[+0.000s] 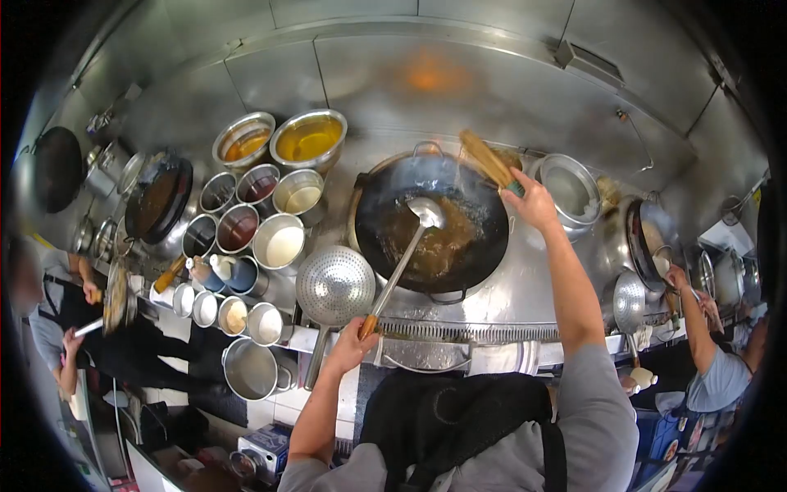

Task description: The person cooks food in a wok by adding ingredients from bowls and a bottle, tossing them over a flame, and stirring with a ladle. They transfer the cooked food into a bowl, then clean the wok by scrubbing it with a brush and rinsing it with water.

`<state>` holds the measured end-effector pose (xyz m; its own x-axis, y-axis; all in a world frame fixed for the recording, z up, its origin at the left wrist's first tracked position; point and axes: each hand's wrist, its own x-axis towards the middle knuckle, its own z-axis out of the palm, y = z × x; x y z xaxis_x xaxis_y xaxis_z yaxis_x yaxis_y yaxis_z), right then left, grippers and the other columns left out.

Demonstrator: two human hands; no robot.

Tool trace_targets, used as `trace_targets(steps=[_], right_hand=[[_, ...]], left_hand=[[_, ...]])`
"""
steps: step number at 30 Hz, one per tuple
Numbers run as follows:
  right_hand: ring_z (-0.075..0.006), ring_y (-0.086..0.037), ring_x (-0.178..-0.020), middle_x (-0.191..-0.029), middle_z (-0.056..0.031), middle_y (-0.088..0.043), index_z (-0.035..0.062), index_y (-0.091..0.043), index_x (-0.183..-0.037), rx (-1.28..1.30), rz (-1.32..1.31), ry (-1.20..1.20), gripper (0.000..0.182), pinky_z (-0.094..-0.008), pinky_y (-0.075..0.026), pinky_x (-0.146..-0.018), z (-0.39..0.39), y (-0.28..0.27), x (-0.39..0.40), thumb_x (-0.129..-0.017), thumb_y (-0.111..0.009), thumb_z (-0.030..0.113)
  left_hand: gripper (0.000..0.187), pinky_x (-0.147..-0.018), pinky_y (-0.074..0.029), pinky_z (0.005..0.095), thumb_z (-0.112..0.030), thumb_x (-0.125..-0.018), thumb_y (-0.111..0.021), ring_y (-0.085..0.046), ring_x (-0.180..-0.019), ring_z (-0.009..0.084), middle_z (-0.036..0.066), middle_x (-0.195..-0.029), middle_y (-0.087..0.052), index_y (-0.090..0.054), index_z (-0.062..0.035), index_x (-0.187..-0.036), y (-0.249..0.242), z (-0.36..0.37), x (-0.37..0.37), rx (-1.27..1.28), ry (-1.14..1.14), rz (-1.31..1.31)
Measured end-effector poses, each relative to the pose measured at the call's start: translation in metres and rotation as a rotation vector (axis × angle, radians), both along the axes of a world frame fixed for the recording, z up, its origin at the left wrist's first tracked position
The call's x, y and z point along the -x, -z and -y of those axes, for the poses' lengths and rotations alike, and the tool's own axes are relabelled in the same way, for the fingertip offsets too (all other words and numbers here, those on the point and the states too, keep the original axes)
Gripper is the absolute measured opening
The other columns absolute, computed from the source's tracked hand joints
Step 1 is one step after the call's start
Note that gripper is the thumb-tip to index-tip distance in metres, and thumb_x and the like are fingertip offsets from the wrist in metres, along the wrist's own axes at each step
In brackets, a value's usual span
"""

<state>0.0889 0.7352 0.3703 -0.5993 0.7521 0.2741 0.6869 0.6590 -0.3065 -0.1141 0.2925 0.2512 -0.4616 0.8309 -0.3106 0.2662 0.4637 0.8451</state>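
Note:
A black wok (381, 238) with brown liquid in it sits on the steel range. My left hand (351, 348) is closed around the wooden handle of a long metal ladle (402, 266); the ladle's bowl is inside the wok, over the liquid. My right hand (533, 201) grips a bamboo brush (485, 160) by its green-bound end, above the wok's upper right rim, with the bristles pointing up and left. Beside the wok, a perforated strainer (335, 285) lies to the left, its handle passing near my left hand.
Bowls of yellow (309, 139) and orange liquid (245, 146), with several sauce and seasoning containers (279, 242), stand left. A metal pot (567, 190) is at right. Co-workers stand at the far left (61, 303) and far right (717, 369), near other woks (160, 197).

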Motion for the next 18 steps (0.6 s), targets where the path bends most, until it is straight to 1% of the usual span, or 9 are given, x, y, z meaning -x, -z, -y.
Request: trace_targets(steps=[2,4,8,11,13,14,15,17,18], right_hand=[[-0.0352,-0.065,-0.107,-0.12,-0.0189,-0.065,0.0229,-0.052,-0.138,0.002,-0.225,0.043,0.063,-0.0475,-0.052,-0.091,-0.005,-0.009,-0.005,-0.081,-0.074,0.04],[-0.0363,-0.063,-0.109,-0.121,-0.0168,-0.065,0.021,-0.056,-0.136,-0.082,0.34,-0.289,0.064,-0.0452,-0.052,-0.092,-0.016,-0.016,-0.015,-0.078,-0.077,0.036],[-0.0371,-0.062,-0.11,-0.121,-0.0166,-0.065,0.0226,-0.058,-0.134,-0.194,0.889,-0.267,0.062,-0.0431,-0.052,-0.093,-0.023,-0.096,-0.027,-0.076,-0.078,0.032],[-0.0362,-0.063,-0.109,-0.118,-0.0158,-0.065,0.0251,-0.057,-0.135,-0.187,0.452,-0.129,0.063,-0.0425,-0.052,-0.093,-0.032,-0.139,-0.041,-0.076,-0.079,0.03],[-0.0339,-0.064,-0.107,-0.116,-0.0149,-0.065,0.0274,-0.056,-0.137,-0.15,-0.242,-0.148,0.066,-0.0435,-0.052,-0.092,-0.029,-0.149,-0.045,-0.076,-0.078,0.03],[-0.0339,-0.064,-0.107,-0.116,-0.0149,-0.065,0.0274,-0.056,-0.137,-0.147,-0.244,-0.14,0.066,-0.0435,-0.052,-0.092,-0.018,-0.153,-0.047,-0.076,-0.078,0.03],[-0.0341,-0.064,-0.107,-0.117,-0.0151,-0.065,0.0269,-0.056,-0.137,-0.159,0.062,-0.243,0.065,-0.0436,-0.052,-0.092,-0.007,-0.156,-0.046,-0.076,-0.079,0.03],[-0.0349,-0.063,-0.109,-0.12,-0.0159,-0.065,0.0254,-0.058,-0.136,-0.166,0.581,-0.336,0.063,-0.0445,-0.051,-0.094,0.006,-0.151,-0.05,-0.076,-0.079,0.028],[-0.0349,-0.063,-0.109,-0.12,-0.0159,-0.065,0.0254,-0.058,-0.136,-0.166,0.573,-0.325,0.063,-0.0445,-0.051,-0.094,0.007,-0.153,-0.058,-0.076,-0.079,0.028]], left_hand=[[0.046,-0.088,-0.048,0.0347,-0.018,-0.087,-0.072,-0.06,-0.095,0.0244,0.016,-0.105,-0.063,-0.051,0.0021,-0.123,0.027,0.007,0.001,-0.191,-0.016,0.144],[0.045,-0.089,-0.048,0.0342,-0.014,-0.086,-0.072,-0.06,-0.097,0.0229,0.016,-0.109,-0.061,-0.051,-0.0004,-0.123,0.035,0.011,-0.002,-0.288,-0.013,-0.079],[0.043,-0.084,-0.051,0.0426,-0.013,-0.085,-0.071,-0.064,-0.094,0.037,0.021,-0.103,-0.065,-0.053,-0.0017,-0.123,0.005,0.026,0.005,-0.168,-0.106,-0.394],[0.041,-0.081,-0.051,0.0465,-0.012,-0.084,-0.07,-0.063,-0.092,0.0415,0.022,-0.1,-0.066,-0.055,-0.0026,-0.121,-0.006,0.031,0.013,-0.271,-0.076,-0.665],[0.041,-0.081,-0.052,0.0446,-0.011,-0.084,-0.071,-0.064,-0.091,0.039,0.021,-0.101,-0.066,-0.055,-0.0031,-0.12,-0.016,0.032,0.013,-0.296,-0.059,-0.698],[0.04,-0.08,-0.052,0.0427,-0.01,-0.083,-0.072,-0.065,-0.091,0.0365,0.02,-0.102,-0.066,-0.056,-0.0035,-0.12,-0.019,0.032,0.011,-0.32,-0.044,-0.726],[0.04,-0.08,-0.052,0.0427,-0.01,-0.083,-0.072,-0.065,-0.091,0.0365,0.02,-0.102,-0.066,-0.056,-0.0035,-0.12,-0.016,0.032,0.009,-0.322,-0.033,-0.728],[0.041,-0.076,-0.053,0.0375,-0.009,-0.085,-0.072,-0.066,-0.088,0.0278,0.014,-0.103,-0.067,-0.055,-0.0044,-0.122,-0.003,0.029,-0.001,-0.376,-0.089,-0.222],[0.041,-0.076,-0.053,0.0375,-0.009,-0.085,-0.072,-0.066,-0.088,0.0278,0.014,-0.103,-0.067,-0.055,-0.0044,-0.122,0.005,0.027,-0.006,-0.379,-0.078,-0.229]])
